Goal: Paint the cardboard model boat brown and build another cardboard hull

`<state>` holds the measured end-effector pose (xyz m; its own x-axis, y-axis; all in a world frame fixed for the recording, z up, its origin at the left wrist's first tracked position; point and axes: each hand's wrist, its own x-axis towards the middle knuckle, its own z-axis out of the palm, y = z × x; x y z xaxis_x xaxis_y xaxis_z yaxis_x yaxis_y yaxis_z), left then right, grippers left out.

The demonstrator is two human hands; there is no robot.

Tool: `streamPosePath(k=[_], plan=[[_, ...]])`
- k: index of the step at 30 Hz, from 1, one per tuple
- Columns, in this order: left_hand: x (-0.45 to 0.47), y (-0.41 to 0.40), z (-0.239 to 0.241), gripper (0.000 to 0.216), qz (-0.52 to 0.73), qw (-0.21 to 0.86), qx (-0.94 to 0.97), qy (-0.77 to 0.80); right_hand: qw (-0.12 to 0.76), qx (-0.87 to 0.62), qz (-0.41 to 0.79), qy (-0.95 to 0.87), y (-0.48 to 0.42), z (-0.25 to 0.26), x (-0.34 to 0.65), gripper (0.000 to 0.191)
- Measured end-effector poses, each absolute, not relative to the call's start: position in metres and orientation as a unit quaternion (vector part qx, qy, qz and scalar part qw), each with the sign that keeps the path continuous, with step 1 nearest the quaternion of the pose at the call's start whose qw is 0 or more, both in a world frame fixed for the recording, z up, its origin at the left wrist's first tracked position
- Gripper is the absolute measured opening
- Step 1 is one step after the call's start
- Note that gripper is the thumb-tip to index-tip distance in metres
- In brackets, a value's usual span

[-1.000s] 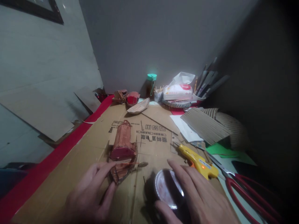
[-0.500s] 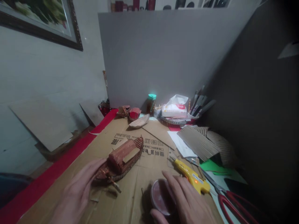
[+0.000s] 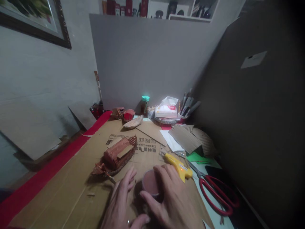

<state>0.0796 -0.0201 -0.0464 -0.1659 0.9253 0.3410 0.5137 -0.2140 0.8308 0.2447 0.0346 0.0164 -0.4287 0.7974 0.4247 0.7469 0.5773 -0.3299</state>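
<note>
My right hand (image 3: pixel 170 192) is wrapped round a small round cup (image 3: pixel 150 183) with a reddish-brown surface inside, fingers on its far right and thumb on its near side. To the left of the cup, my left hand (image 3: pixel 121 198) has its fingers extended and holds nothing. A reddish-brown model boat (image 3: pixel 116 154) with a rounded cabin rests beyond my left hand, apart from it. A small stick (image 3: pixel 111 179) juts from the boat's near end. Just past my right hand lies a yellow hot glue gun (image 3: pixel 178 166) with an orange light on.
Red-handled scissors (image 3: pixel 215 190) lie at the right. Corrugated cardboard pieces (image 3: pixel 187 138) are behind them. A pale boat hull (image 3: pixel 133 122), a lidded jar (image 3: pixel 145 105), a tissue pack (image 3: pixel 166 110) and a pen holder (image 3: pixel 183 117) stand at the back. Printed cardboard (image 3: pixel 78 178) covers the table.
My left hand has left the boat's side and moved right, near the cup. My right hand has closed further round the cup. The view has shifted right.
</note>
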Motion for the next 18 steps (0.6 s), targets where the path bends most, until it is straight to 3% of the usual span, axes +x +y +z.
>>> streamPosePath(k=[4, 14, 18], plan=[[0.092, -0.004, -0.046, 0.079, 0.479, 0.224, 0.618, 0.582, 0.289, -0.468, 0.096, -0.829, 0.032, 0.019, 0.239, 0.032], [0.094, 0.001, -0.045, 0.077, 0.44, 0.218, 0.618, 0.615, 0.27, -0.427, -0.011, -0.863, 0.034, 0.023, 0.244, 0.029], [0.09, 0.005, -0.044, 0.069, 0.398, 0.244, 0.622, 0.629, 0.254, -0.418, 0.01, -0.872, 0.034, 0.027, 0.246, 0.03]])
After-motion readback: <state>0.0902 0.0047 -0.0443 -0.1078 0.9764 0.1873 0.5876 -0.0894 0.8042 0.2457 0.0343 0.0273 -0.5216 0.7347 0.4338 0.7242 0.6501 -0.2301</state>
